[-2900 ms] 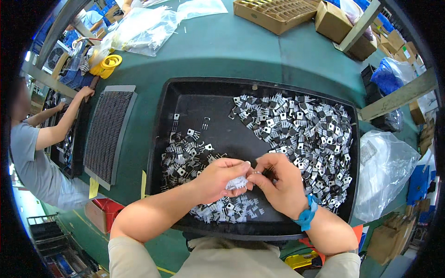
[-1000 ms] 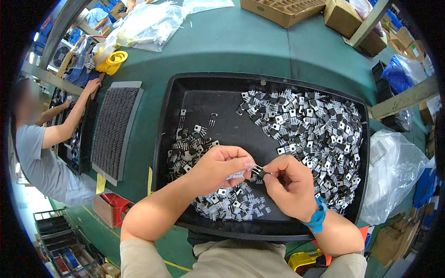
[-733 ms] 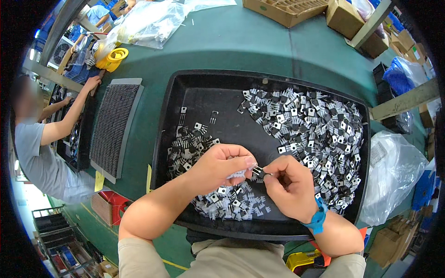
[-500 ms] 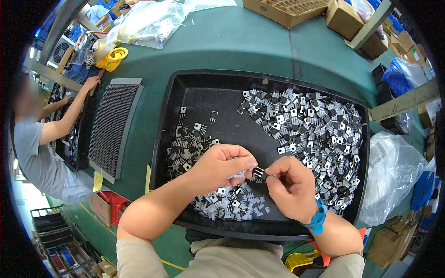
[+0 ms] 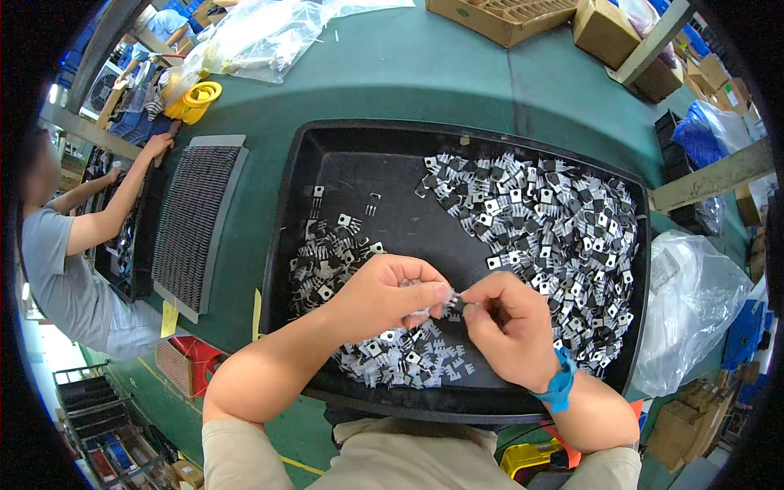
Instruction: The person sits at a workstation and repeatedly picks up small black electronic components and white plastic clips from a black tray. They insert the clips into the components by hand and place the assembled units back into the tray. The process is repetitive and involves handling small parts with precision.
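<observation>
Over a black tray (image 5: 392, 175), both my hands meet above its near middle. My right hand (image 5: 513, 327) pinches a black transistor (image 5: 461, 305) between thumb and fingertips. My left hand (image 5: 384, 298) is closed on small translucent white plastic sleeves (image 5: 448, 300), one held out at its fingertips. The transistor's legs point left and meet that sleeve; how far in they sit is hard to see. A large heap of loose transistors (image 5: 531, 216) fills the tray's right side. Under and beside my left hand lies a smaller heap of transistors with white sleeves on their legs (image 5: 392, 359).
Left of the tray stands a rack of dark parts in dense rows (image 5: 196, 229). Beyond it a co-worker (image 5: 73, 245) reaches toward the bench. A clear plastic bag (image 5: 690, 310) lies at the right, a divided cardboard box (image 5: 506, 24) at the far edge, and yellow rings (image 5: 200, 100) at far left.
The transistor in my right hand has moved left against the sleeve in my left hand; its legs, bare before, are now mostly covered. The view has shifted slightly.
</observation>
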Demonstrator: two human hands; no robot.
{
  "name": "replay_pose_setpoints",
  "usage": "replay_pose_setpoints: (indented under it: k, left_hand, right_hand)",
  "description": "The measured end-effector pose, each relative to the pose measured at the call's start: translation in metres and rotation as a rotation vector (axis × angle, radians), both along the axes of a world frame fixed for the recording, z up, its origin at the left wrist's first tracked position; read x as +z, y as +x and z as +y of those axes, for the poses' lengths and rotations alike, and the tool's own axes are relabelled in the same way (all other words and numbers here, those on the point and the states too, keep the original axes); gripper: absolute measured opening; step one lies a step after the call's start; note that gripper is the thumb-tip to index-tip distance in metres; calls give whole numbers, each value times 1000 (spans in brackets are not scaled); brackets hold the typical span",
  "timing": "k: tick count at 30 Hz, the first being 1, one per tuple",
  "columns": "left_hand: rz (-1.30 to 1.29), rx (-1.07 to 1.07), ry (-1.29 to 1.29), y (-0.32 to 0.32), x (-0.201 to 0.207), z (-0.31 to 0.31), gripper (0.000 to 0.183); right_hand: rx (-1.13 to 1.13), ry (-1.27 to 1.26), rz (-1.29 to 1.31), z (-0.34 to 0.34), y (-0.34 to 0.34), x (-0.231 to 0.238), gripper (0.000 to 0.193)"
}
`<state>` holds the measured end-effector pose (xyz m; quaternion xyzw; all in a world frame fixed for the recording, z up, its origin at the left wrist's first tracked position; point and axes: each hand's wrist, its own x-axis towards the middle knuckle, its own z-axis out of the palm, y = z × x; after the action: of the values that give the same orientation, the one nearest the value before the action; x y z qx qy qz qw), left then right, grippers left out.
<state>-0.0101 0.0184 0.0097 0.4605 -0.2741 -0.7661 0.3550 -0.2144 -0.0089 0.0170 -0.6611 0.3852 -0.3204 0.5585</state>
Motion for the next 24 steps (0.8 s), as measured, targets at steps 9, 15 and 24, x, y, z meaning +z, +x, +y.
replay_pose_setpoints:
  k: [9, 15, 24]
  left_hand:
    - [-165, -3, -77, 2, 5, 0, 12]
    - [-299, -95, -83, 5, 3, 0, 12]
    - [-293, -74, -89, 5, 3, -1, 12]
  right_hand:
    - [63, 58, -30, -4, -2, -8, 14]
    - [76, 91, -49, -3, 1, -16, 23]
    - [118, 97, -42, -4, 3, -17, 26]
